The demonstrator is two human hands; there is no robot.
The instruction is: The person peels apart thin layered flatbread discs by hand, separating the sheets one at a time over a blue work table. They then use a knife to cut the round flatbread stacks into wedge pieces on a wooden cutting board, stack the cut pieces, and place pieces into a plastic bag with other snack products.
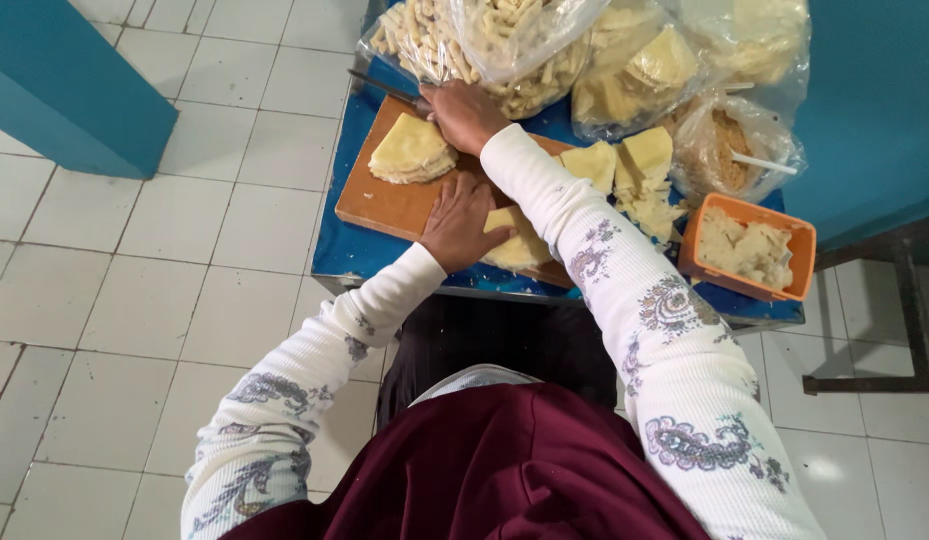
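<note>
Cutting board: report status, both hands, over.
Right hand grips knife at board's far edge. Left hand flat on dough sheet, cutting board. Dough stack alongside, untouched.

We're seeing a wooden cutting board, matt and smooth, sitting on a glossy blue plastic sheet over the table. Pale yellow dough sheets are looking matt, soft and floury. Knife is showing a dull metal blade. Clear plastic bags are shining and crinkling. Orange tub is reading as matt plastic. Sleeves are looking like ribbed knit cloth, printed. Floor tiles are looking glazed ceramic, scuffed.
</note>
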